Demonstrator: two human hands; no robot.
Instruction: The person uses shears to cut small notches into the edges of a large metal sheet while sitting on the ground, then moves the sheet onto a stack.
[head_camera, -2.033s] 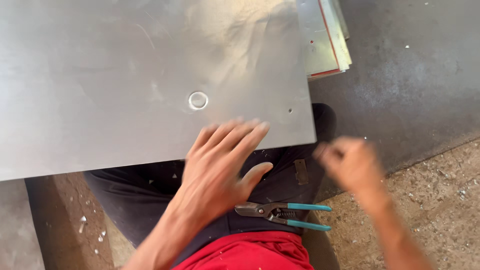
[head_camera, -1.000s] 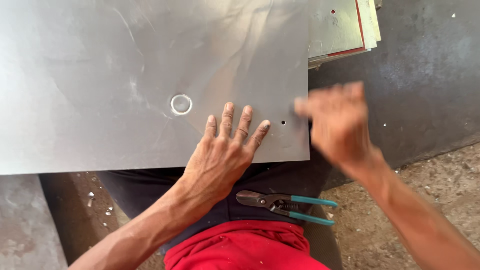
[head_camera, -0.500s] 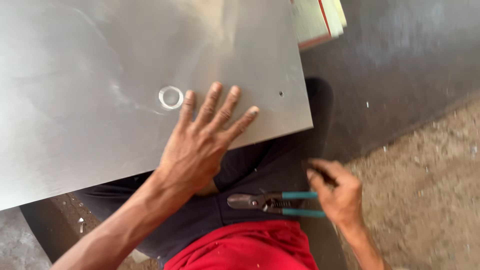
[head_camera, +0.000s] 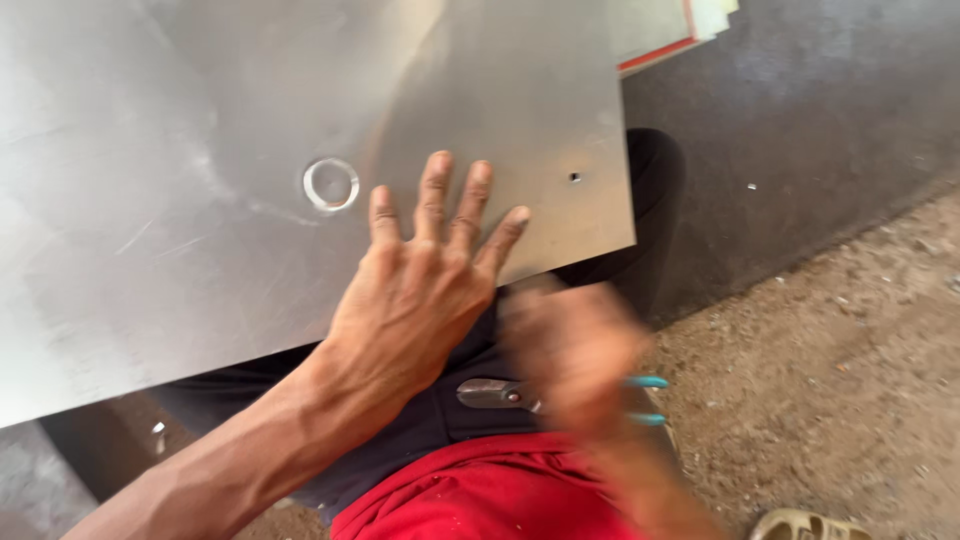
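Observation:
A large grey metal sheet (head_camera: 200, 120) lies across my lap, with a small metal ring (head_camera: 331, 184) on it and a tiny hole (head_camera: 574, 177) near its right corner. My left hand (head_camera: 415, 300) rests flat on the sheet's near edge, fingers spread, just right of the ring. Tin snips (head_camera: 490, 393) with teal handles lie on my dark trousers below the sheet. My right hand (head_camera: 575, 360) is a blur over the snips' handles. The blur hides whether its fingers have closed on them.
Thin flat sheets, one with a red edge (head_camera: 665, 30), are stacked at the top right. A dark slab (head_camera: 800, 130) lies beyond the metal sheet, with sandy ground (head_camera: 830, 380) to the right. A sandal (head_camera: 805, 525) shows at the bottom edge.
My right hand swung from the sheet's right corner down to the snips on my lap and now covers their handles. My left hand stayed flat on the sheet.

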